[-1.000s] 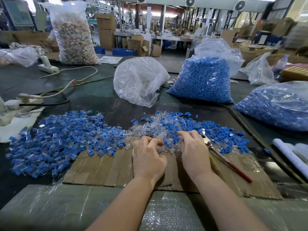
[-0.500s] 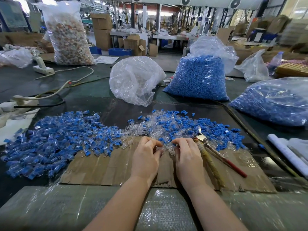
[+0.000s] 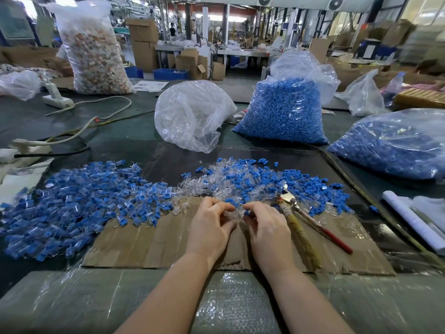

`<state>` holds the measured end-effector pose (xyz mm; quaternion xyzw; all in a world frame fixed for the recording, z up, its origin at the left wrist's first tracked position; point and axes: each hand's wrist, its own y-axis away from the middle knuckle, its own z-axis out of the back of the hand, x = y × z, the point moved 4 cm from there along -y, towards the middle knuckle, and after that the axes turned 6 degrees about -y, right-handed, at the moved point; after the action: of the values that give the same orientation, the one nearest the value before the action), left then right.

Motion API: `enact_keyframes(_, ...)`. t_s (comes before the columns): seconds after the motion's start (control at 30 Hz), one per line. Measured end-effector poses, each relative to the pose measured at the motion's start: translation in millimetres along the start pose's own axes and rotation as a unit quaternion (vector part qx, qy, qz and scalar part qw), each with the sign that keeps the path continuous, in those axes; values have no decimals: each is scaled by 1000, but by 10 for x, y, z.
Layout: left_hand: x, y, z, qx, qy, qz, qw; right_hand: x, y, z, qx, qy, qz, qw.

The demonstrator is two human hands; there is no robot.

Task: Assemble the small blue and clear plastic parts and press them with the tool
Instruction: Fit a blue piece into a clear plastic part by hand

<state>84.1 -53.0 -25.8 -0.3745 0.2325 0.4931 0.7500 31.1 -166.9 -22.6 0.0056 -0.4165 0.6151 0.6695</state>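
Clear plastic part (image 3: 230, 215) sits pinched in the left hand (image 3: 212, 227) above the cardboard sheet (image 3: 149, 242), meeting a blue part (image 3: 246, 213) gripped by the right hand (image 3: 266, 227). Just right lies the pliers tool (image 3: 292, 206). Loose parts (image 3: 252, 179) lie beyond, assembled pieces (image 3: 79, 201) heaped left.

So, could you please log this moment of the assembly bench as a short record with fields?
left hand: left hand pinches a clear part
right hand: right hand pinches a small blue part
tool: pliers lie on the cardboard, right of the hands, untouched
left pile: assembled pieces
centre pile: loose clear and blue parts
behind: bag of blue parts, nearly empty clear bag
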Motion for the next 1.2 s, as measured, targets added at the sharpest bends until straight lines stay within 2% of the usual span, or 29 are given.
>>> enact_keyframes(0.2, 17, 16, 44, -26, 41, 43, 998, -17, 9, 33, -3, -41, -11, 999)
enact_keyframes(0.4, 15, 41, 44, -6, 100, 69, 993, -10, 1, 43, -8, -70, -8, 998)
enact_keyframes(0.5, 9, 37, 34, 3, 90, 58, 994, -3, 2, 56, -14, -81, -7, 997)
enact_keyframes(0.97, 47, 9, -21, 50, 164, 60, 983, 35, 2, 19, -12, 16, -1, 1000)
enact_keyframes(1.2, 47, -2, 21, 44, 178, 75, 980, 64, 9, 44, -14, -19, 25, 999)
